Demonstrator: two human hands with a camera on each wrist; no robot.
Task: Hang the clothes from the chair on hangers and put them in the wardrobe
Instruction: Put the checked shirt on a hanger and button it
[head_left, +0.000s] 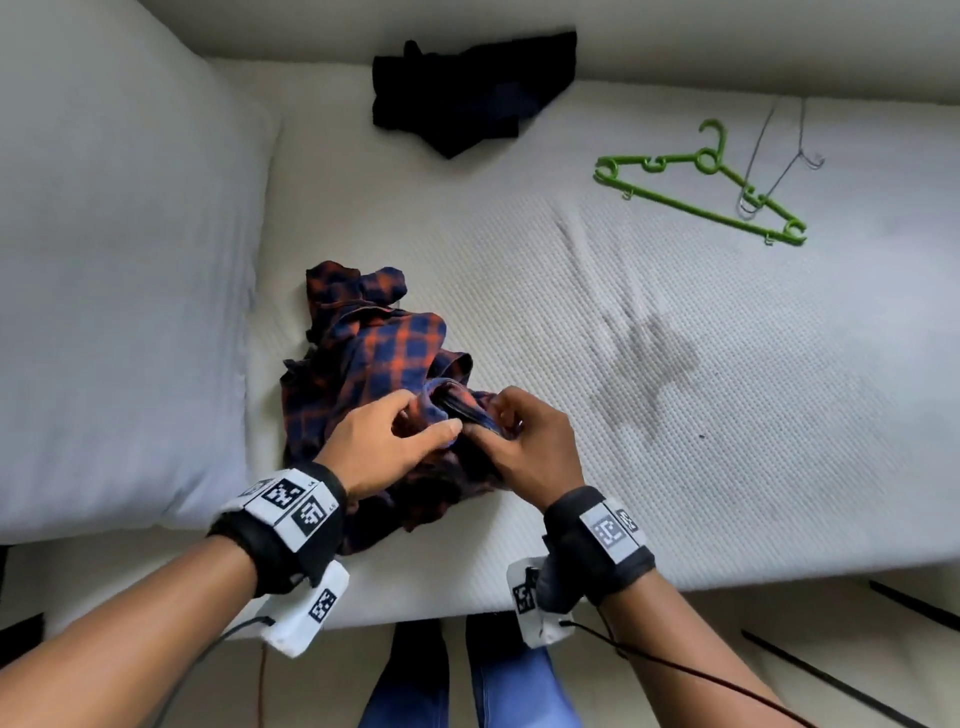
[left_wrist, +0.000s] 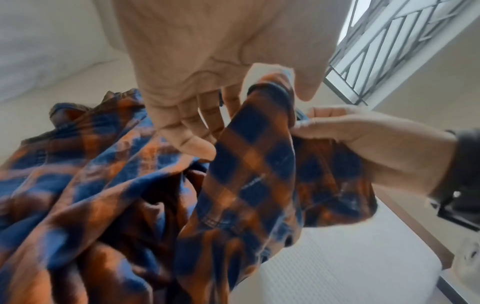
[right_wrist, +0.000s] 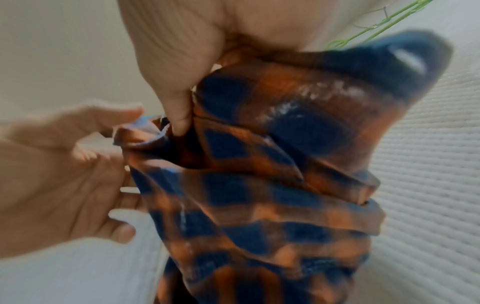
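A crumpled orange-and-blue plaid shirt (head_left: 374, 353) lies on the white mattress (head_left: 675, 364) close to its near edge. My left hand (head_left: 434, 423) pinches a fold of the shirt's edge between thumb and fingers. My right hand (head_left: 501, 421) grips the same bunched edge right beside it, with the fingers curled into the cloth. The left wrist view shows the shirt (left_wrist: 249, 164) hanging between both hands. In the right wrist view my thumb (right_wrist: 179, 115) presses into the plaid fabric (right_wrist: 259, 185). A green plastic hanger (head_left: 701, 192) lies at the far right of the mattress.
A black garment (head_left: 467, 93) lies bunched at the back of the mattress. A thin wire hanger (head_left: 774, 166) overlaps the green one. A large pale pillow (head_left: 119, 286) fills the left side. The mattress edge runs just in front of my wrists, and my legs stand below it.
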